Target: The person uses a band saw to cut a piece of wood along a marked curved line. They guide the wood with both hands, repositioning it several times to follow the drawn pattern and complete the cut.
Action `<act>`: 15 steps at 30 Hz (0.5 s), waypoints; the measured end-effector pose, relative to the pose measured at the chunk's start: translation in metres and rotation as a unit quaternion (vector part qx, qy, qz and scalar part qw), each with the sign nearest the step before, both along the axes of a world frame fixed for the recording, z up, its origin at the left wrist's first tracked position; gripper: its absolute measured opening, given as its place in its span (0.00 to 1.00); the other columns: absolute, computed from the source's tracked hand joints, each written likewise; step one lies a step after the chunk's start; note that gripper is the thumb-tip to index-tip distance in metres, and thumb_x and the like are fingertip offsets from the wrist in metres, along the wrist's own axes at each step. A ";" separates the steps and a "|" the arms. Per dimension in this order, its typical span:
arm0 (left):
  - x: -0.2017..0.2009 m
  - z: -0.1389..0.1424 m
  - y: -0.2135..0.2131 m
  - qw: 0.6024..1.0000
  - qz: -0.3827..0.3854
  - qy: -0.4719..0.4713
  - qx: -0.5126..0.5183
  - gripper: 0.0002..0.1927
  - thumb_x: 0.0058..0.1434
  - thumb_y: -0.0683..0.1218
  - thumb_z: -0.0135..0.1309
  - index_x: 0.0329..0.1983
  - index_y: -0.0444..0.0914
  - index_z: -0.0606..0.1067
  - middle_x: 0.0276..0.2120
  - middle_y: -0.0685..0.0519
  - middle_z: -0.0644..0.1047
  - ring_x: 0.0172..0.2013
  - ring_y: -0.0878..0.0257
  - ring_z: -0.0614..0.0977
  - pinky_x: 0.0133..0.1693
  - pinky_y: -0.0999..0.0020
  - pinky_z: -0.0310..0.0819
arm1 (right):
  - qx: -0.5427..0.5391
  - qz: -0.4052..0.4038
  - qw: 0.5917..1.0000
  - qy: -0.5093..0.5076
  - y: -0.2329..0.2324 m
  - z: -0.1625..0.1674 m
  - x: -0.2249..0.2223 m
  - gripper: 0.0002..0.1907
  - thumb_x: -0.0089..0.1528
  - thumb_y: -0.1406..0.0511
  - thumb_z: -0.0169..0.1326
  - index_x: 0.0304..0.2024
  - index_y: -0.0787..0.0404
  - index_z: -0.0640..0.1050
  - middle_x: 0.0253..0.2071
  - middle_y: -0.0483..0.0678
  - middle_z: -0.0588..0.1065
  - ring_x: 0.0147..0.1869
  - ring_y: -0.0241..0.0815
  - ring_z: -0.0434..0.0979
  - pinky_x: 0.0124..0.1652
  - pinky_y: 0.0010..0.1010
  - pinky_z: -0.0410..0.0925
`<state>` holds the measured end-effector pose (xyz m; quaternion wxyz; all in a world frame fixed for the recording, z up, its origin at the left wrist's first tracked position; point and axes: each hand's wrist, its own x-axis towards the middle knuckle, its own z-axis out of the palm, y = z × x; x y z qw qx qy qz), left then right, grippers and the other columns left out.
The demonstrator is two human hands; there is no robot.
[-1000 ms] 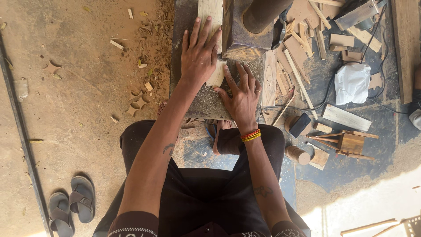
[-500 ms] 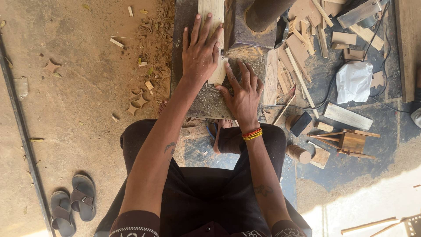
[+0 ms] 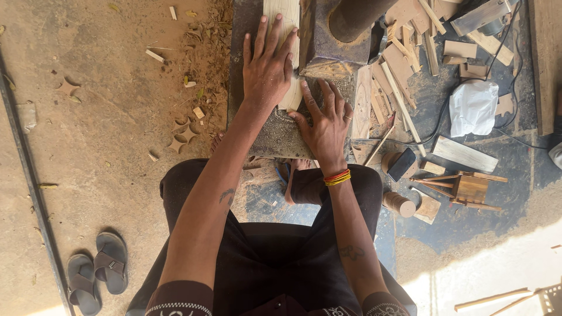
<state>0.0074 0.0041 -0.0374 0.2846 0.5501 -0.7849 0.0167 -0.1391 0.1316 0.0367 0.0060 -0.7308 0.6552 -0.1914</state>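
The left hand lies flat, fingers spread, pressing on a pale wooden board that rests on a dusty grey machine table far from the seated person. The right hand lies open too, fingers splayed beside the board's near end, its thumb seemingly touching it. Wood offcuts litter the right; grey sandals sit near left.

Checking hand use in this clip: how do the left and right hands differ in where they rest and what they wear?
The left hand lies flat on top of the pale board, farther forward; the right hand rests nearer the body, at the board's near end. The right wrist carries red and yellow bangles; the left is bare. Both are open with fingers spread.
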 end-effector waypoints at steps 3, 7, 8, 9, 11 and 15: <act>0.000 0.000 -0.001 1.000 -0.003 0.001 0.009 0.24 0.75 0.50 0.50 0.74 0.53 0.68 0.78 0.54 0.53 0.77 0.55 0.46 0.74 0.39 0.43 | 0.004 -0.002 1.000 -0.003 -0.001 0.001 0.001 0.36 0.62 0.41 0.56 0.70 0.41 0.72 0.71 0.50 0.65 0.75 0.51 0.61 0.66 0.55 0.55; 0.001 -0.002 -0.004 1.000 0.003 -0.014 0.002 0.25 0.75 0.49 0.49 0.75 0.53 0.67 0.78 0.54 0.52 0.77 0.55 0.45 0.74 0.40 0.42 | 0.003 -0.001 1.000 -0.002 -0.001 -0.002 0.000 0.35 0.63 0.41 0.56 0.70 0.41 0.72 0.71 0.50 0.65 0.75 0.51 0.61 0.67 0.55 0.55; 0.000 -0.003 -0.003 1.000 0.003 -0.016 0.007 0.25 0.75 0.49 0.49 0.75 0.53 0.67 0.78 0.54 0.52 0.77 0.55 0.45 0.74 0.40 0.41 | 0.004 0.000 1.000 -0.002 -0.001 -0.003 -0.001 0.35 0.63 0.41 0.56 0.71 0.41 0.71 0.71 0.50 0.65 0.76 0.51 0.61 0.67 0.55 0.55; 0.001 -0.003 -0.004 1.000 0.002 -0.018 0.010 0.25 0.75 0.49 0.49 0.75 0.53 0.67 0.78 0.54 0.52 0.77 0.55 0.45 0.74 0.39 0.41 | 0.004 0.000 1.000 -0.002 -0.002 -0.005 -0.002 0.35 0.64 0.41 0.56 0.71 0.41 0.71 0.71 0.50 0.65 0.76 0.51 0.61 0.67 0.55 0.55; 0.000 -0.004 -0.005 1.000 0.002 -0.019 0.002 0.25 0.76 0.50 0.48 0.76 0.53 0.66 0.78 0.54 0.51 0.77 0.55 0.45 0.74 0.39 0.40 | 0.003 -0.003 1.000 0.009 -0.003 -0.009 -0.004 0.35 0.62 0.40 0.56 0.69 0.40 0.72 0.70 0.51 0.65 0.75 0.51 0.60 0.67 0.56 0.54; -0.001 0.000 -0.005 0.999 0.005 -0.034 0.030 0.28 0.74 0.49 0.47 0.77 0.54 0.64 0.78 0.54 0.50 0.77 0.53 0.45 0.73 0.36 0.40 | -0.078 0.004 0.995 0.057 -0.004 -0.017 -0.001 0.33 0.63 0.42 0.56 0.67 0.44 0.75 0.67 0.51 0.70 0.70 0.51 0.67 0.65 0.53 0.58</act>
